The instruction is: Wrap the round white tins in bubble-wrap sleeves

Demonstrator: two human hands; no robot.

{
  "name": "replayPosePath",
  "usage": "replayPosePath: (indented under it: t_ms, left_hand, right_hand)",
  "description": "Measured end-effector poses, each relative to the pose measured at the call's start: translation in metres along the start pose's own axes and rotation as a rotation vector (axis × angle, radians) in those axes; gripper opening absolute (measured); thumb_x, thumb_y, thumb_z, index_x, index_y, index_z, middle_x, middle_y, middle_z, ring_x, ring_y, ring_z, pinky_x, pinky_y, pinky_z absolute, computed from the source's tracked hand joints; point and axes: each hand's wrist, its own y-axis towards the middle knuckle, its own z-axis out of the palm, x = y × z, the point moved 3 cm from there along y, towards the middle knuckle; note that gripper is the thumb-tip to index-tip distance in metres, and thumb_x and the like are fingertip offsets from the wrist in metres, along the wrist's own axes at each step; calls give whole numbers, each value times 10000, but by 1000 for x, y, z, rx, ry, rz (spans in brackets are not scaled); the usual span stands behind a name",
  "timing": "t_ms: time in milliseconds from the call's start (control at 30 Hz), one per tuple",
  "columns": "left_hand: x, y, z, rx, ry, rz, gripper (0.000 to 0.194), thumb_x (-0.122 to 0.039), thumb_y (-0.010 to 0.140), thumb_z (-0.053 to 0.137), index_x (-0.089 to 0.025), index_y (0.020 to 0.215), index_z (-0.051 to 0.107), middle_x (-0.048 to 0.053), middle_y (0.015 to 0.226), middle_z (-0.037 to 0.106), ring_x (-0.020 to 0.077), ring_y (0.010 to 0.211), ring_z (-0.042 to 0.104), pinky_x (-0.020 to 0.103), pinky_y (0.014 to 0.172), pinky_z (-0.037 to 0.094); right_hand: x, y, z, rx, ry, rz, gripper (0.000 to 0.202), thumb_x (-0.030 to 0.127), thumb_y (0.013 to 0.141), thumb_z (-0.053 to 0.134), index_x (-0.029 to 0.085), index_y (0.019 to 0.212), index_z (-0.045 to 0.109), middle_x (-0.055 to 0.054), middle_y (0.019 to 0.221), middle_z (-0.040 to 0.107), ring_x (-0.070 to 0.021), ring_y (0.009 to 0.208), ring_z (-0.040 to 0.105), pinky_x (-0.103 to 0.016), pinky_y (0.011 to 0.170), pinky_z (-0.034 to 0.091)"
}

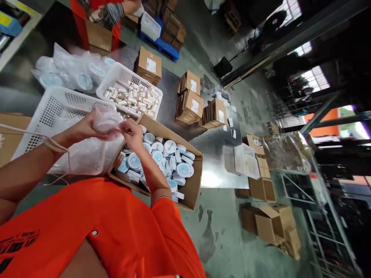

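Note:
My left hand [94, 125] is wrapped round a clear plastic bag [107, 120] above a white perforated basket [55, 101]. At the bag's right edge, the fingers of my right hand [131, 131] are pinched together on the plastic. What the bag contains is too blurred to tell. Under my right forearm stands an open cardboard box [194, 181] with many round white and light-blue discs [169, 147]. Crumpled clear plastic [81, 156] lies in the basket below my left hand.
A second white basket [111, 73] holds small bottles. Bagged round items [75, 71] lie at the back left. Stacks of flat cartons [149, 63] line the metal table [213, 166]. Across it, a person in orange with a gloved hand [113, 14] works at a carton.

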Motion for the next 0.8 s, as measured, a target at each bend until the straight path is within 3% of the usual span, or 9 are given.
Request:
replayPosePath:
  t_ms: [67,167,233,367,467,533,600,733,800]
  left_hand:
    - [12,-1,-7,7,116,-24,1063,-644,650,968,-159,1489,533,142,1340,689,292,1168,673,389,1008,593]
    - [19,3,-15,1,261,5,703,-734,770,815,-135,1129,732,133,1230,703,304,1156,650,418,1068,539]
    - [21,10,-15,33,287,-1,636,-748,839,716,-127,974,735,127,1080,711,287,1057,656,404,1019,537]
    - [23,31,-11,88,434,3,632,-651,808,735,-124,1157,732,114,1041,711,269,962,648,350,898,521]
    - [19,48,-22,116,530,-18,470,-548,884,653,-100,984,758,86,907,695,234,874,618,315,837,483]
    - [8,62,-45,68,579,-28,437,-503,937,600,-93,878,736,54,834,672,192,813,579,281,784,450]
    - [-11,80,-77,-31,672,-14,407,-460,967,591,-87,902,739,17,835,675,154,806,551,248,760,425]
    - [-58,127,-148,-425,824,35,341,-380,942,669,-90,1082,780,-30,1000,735,108,937,563,199,862,430]
    - [-70,149,-173,-581,817,21,364,-356,926,688,-106,1179,769,-63,1166,733,66,1072,587,176,965,424]
  right_hand:
    - [0,6,10,51,2,-46,106,186,958,681,193,852,681,-44,938,694,-190,918,655,-289,874,558]
    - [-2,11,23,144,37,-93,174,123,902,683,191,752,628,-27,873,662,-173,855,625,-272,829,538]
    - [-6,15,28,136,44,-67,187,97,881,657,193,730,605,-19,840,645,-165,829,612,-262,803,526]
    - [-21,21,30,-17,31,27,117,198,918,664,203,805,633,-12,840,649,-169,828,614,-260,793,539]
    - [-37,23,31,-56,33,47,81,270,967,646,201,963,688,-51,983,698,-183,907,655,-261,798,564]
    - [-49,21,30,-70,-14,46,184,273,966,674,193,1130,700,-102,1157,704,-212,1038,668,-283,834,581]
    - [-59,18,31,-59,-136,51,294,247,937,735,171,1218,697,-147,1239,692,-256,1132,651,-338,913,582]
    - [-68,15,39,66,-388,54,125,202,987,693,179,1090,759,-141,1148,728,-283,1089,649,-407,998,533]
    - [-67,16,42,110,-446,41,123,201,1017,657,197,1048,776,-126,1129,736,-278,1070,647,-398,979,524]
